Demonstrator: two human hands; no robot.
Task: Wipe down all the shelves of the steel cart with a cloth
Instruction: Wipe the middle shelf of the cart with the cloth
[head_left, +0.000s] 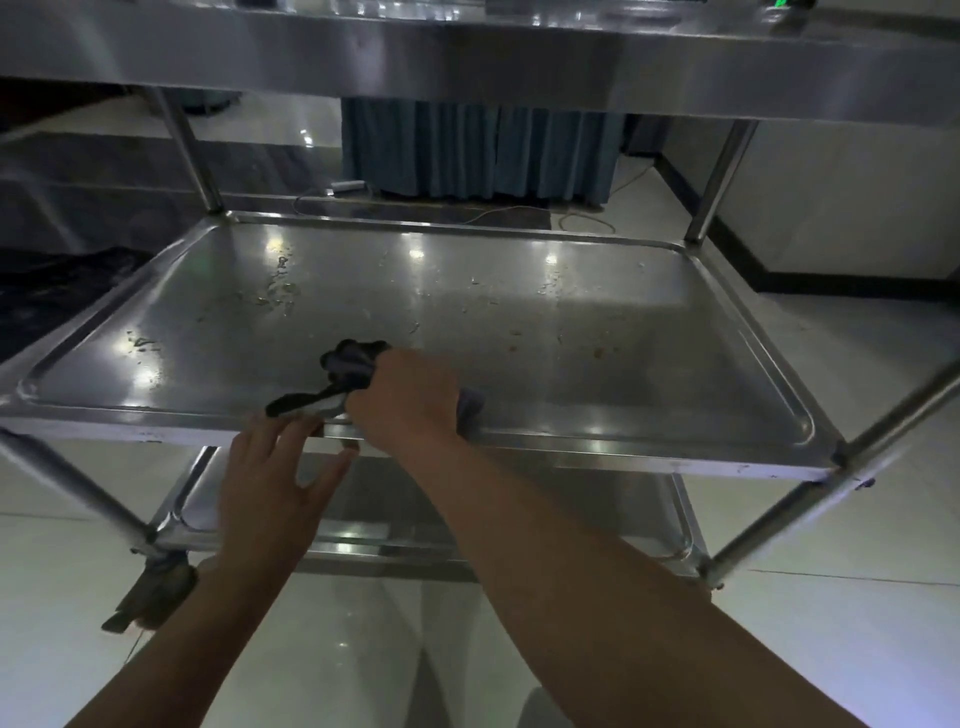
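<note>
The cloth is dark and bunched up. It sits on the middle shelf of the steel cart, close to the front edge, and a thin end of it trails over the rim toward the left.

The right hand is curled tight around the cloth, so most of the cloth pokes out past the knuckles, on the far side of the hand. The left hand is just below the front rim with its fingers spread apart – its fingertips are right by the trailing end, but I cannot tell if they touch it.

What could go wrong? The shelf has lots of crumbs and wet spots, mostly far back and to the left. A balled-up cloth only touches a small patch, so it might just push the crumbs around or skip some. Crumbs swept toward the front could also drop onto the bottom shelf – then that one gets dirtier. The top shelf hangs low overhead, so reaching the back may be awkward.
</note>
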